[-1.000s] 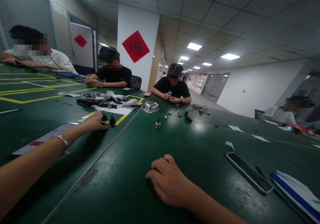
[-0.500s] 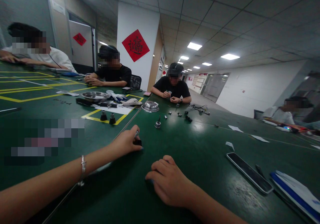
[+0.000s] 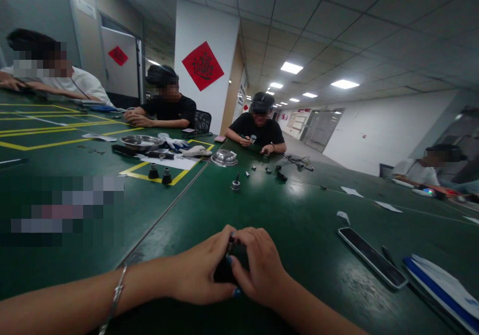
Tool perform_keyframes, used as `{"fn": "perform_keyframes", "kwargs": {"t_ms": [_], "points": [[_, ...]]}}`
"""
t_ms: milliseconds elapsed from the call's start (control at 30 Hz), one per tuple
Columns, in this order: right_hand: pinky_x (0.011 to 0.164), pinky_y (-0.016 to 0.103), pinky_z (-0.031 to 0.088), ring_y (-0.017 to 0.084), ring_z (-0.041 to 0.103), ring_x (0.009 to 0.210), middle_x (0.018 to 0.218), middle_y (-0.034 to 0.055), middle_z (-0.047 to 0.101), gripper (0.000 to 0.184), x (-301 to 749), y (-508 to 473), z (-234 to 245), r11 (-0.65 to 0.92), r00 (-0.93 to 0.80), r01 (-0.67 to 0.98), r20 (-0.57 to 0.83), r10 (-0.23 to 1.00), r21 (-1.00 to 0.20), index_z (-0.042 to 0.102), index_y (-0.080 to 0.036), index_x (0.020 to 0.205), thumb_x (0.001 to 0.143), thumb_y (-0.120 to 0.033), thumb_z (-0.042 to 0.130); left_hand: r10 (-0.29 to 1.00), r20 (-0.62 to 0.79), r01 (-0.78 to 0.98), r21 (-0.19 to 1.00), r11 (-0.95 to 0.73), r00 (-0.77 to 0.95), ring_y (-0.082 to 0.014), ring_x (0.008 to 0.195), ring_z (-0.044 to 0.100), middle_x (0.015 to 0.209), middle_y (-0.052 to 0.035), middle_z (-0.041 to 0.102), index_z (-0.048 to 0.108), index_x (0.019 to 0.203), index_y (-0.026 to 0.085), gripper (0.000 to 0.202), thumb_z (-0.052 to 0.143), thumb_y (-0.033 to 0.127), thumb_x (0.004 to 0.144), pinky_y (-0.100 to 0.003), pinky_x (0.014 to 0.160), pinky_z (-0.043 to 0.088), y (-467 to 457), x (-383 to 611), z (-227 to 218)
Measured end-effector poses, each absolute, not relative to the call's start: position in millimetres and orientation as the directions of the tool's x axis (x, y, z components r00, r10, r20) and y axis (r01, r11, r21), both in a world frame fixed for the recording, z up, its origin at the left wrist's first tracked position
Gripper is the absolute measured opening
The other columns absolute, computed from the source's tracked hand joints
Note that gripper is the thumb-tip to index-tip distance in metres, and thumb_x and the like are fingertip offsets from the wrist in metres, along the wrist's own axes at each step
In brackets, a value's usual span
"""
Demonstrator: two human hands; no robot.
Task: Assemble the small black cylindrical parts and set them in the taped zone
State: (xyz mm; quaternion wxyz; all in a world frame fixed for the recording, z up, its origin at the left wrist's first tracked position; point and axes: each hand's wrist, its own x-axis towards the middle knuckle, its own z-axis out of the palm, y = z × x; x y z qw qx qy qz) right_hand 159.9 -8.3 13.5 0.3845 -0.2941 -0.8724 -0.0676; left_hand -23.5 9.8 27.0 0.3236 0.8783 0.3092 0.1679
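Close in front of me, my left hand [image 3: 202, 270] is wrapped round a small black part with a metal top [image 3: 226, 267], most of it hidden by my fingers. My right hand [image 3: 260, 265] meets it from the other side, its index finger and thumb closed at the metal top. Two black conical parts with silver tops [image 3: 153, 171] stand upright further off on the left, inside a yellow-taped area. A round metal piece with an upright stem [image 3: 235, 182] sits beyond my hands.
Small metal and black parts [image 3: 281, 174] lie near an upturned steel bowl [image 3: 224, 157]. Beside a steel dish [image 3: 141, 141] are gloves [image 3: 196, 151]. On the right lie a phone [image 3: 372, 257] and a blue-and-white packet [image 3: 441, 290]. Several people sit around the green table [image 3: 299, 225].
My left hand has drawn back towards me with the black part. My right hand has closed in on it, and both hands now meet. A person opposite has moved their hands apart.
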Motion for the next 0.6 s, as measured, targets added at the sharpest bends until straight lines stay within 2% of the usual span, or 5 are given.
{"fn": "perform_keyframes", "kwargs": {"t_ms": [67, 133, 233, 400, 600], "points": [[0.072, 0.034, 0.039, 0.021, 0.052, 0.083, 0.097, 0.0089, 0.058, 0.027, 160.5, -6.6, 12.8, 0.805, -0.525, 0.58, 0.7, 0.485, -0.122, 0.045, -0.015, 0.112, 0.086, -0.022, 0.043, 0.682, 0.015, 0.488, 0.686, -0.539, 0.731, -0.0351, 0.128, 0.033, 0.136, -0.0174, 0.032, 0.014, 0.129, 0.028, 0.087, 0.071, 0.043, 0.065, -0.052, 0.102, 0.033, 9.0, -22.6, 19.0], [0.072, 0.034, 0.038, 0.021, 0.051, 0.084, 0.097, 0.0086, 0.058, 0.029, 160.9, -4.9, 11.7, 0.799, -0.535, 0.59, 0.684, 0.495, -0.117, 0.045, -0.015, 0.115, 0.087, -0.022, 0.043, 0.688, 0.007, 0.485, 0.705, -0.518, 0.725, -0.0365, 0.133, 0.025, 0.14, -0.0186, 0.025, 0.006, 0.133, 0.029, 0.095, 0.071, 0.044, 0.066, -0.055, 0.105, 0.028, 8.1, -21.7, 13.9], [0.072, 0.034, 0.038, 0.021, 0.051, 0.084, 0.097, 0.0086, 0.057, 0.031, 160.9, -3.9, 10.0, 0.79, -0.541, 0.603, 0.669, 0.509, -0.113, 0.045, -0.016, 0.118, 0.088, -0.02, 0.043, 0.643, 0.107, 0.363, 0.75, -0.552, 0.758, -0.0307, 0.129, 0.032, 0.134, -0.0129, 0.033, 0.009, 0.13, 0.031, 0.085, 0.068, 0.033, 0.07, -0.05, 0.105, 0.031, 6.6, -20.2, 14.7], [0.07, 0.033, 0.038, 0.021, 0.05, 0.083, 0.097, 0.0088, 0.054, 0.025, 160.5, -5.0, 8.8, 0.767, -0.508, 0.626, 0.672, 0.538, -0.14, 0.053, -0.017, 0.109, 0.085, -0.021, 0.049, 0.633, 0.17, 0.251, 0.818, -0.518, 0.755, -0.0225, 0.119, 0.042, 0.122, -0.0086, 0.04, 0.017, 0.121, 0.024, 0.063, 0.057, 0.015, 0.073, -0.041, 0.099, 0.038, 2.6, -17.6, 26.2], [0.073, 0.033, 0.039, 0.019, 0.051, 0.084, 0.093, 0.0064, 0.057, 0.015, 157.5, -1.9, 4.7, 0.793, -0.528, 0.576, 0.65, 0.546, -0.198, 0.055, -0.018, 0.096, 0.089, -0.016, 0.042, 0.647, 0.123, 0.205, 0.889, -0.408, 0.752, -0.0237, 0.116, 0.047, 0.123, -0.0112, 0.045, 0.007, 0.13, 0.022, 0.078, 0.059, 0.015, 0.072, -0.04, 0.097, 0.038, 0.3, -15.6, 31.5]]}}
